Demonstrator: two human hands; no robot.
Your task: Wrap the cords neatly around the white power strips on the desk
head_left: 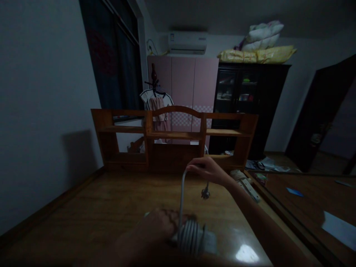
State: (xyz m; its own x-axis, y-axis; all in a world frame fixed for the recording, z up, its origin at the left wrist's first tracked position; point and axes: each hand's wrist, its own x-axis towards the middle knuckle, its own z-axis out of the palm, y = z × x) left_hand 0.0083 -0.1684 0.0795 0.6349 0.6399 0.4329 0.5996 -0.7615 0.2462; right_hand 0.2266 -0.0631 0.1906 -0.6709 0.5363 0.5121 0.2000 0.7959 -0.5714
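Note:
My left hand [158, 226] is closed round a white power strip [194, 239] that has its grey cable coiled about it, low over the wooden desk [97, 211]. A length of the cable [182, 196] runs straight up from the coil to my right hand [207, 170], which pinches it near its end. The plug [205, 193] dangles just below my right hand.
A wooden shelf unit [172, 135] stands along the desk's far edge. A second white power strip [246, 183] lies at the desk's right edge. Beyond are a pink wardrobe [183, 85], a dark cabinet [244, 100] with bedding on top, and a dark doorway on the right.

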